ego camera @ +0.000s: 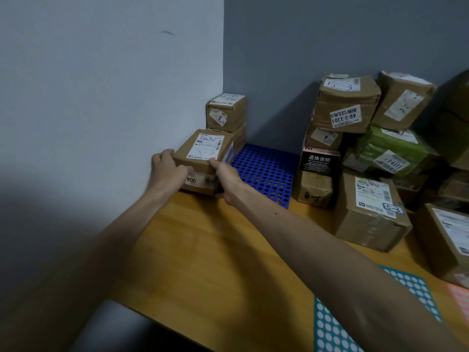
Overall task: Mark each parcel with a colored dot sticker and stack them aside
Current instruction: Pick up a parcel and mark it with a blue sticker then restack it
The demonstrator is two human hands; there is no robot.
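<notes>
Brown cardboard parcel with a white shipping label (203, 151): we see both hands on it. Left hand (167, 168) curls its fingers round the near left corner. Right hand (227, 180) clamps the near right corner, thumb on the top edge, fingers down the side. The parcel lies flat on a lower cardboard parcel marked 004 (200, 182), right against the grey wall (101, 97). Just behind, we note a small taped cardboard box (225, 113) on top of another box in the corner. Beside the stack lies a blue perforated plastic mat (264, 171) on the wooden table (215, 250). Further right is a loose pile of cardboard parcels (368, 148). Near edge: a teal dot sticker sheet (330, 326), partly under the right forearm, and a pink sheet (460, 295).
</notes>
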